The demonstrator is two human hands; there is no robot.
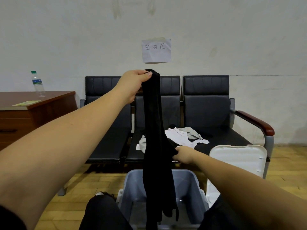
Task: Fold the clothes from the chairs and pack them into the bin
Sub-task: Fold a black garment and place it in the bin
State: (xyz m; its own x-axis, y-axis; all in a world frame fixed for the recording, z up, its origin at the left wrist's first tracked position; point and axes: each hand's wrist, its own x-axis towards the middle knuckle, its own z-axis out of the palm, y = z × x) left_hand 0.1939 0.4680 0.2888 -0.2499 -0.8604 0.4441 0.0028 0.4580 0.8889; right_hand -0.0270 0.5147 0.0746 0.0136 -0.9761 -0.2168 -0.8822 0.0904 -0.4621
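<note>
The left hand [134, 83] was raised in front of the chairs [206, 103], its thumb and fingers pinching the top end of a long black garment [154, 146]. From that pinch the garment hung straight down as a narrow, bunched length, its lower end dangling inside the open grey bin [191, 181] on the floor between the person's knees. The right hand [182, 155] was lower and to the right, level with the seat edge, its fingers curled around a fold of the same garment about halfway down, drawing that part slightly sideways. Whether the piece was trousers or a long-sleeved top was hard to tell, since the dark cloth showed almost no detail.

Behind the hanging garment, a loose heap of white and grey clothes [181, 135] lay on the middle seat, just beyond the right hand. The bin's white lid [239, 160] stood tilted against the right-hand chair. At the left, a plastic water bottle [38, 84] stood upright on a brown wooden desk [33, 103], and a handwritten paper sign [156, 50] was taped to the wall above the chairs.
</note>
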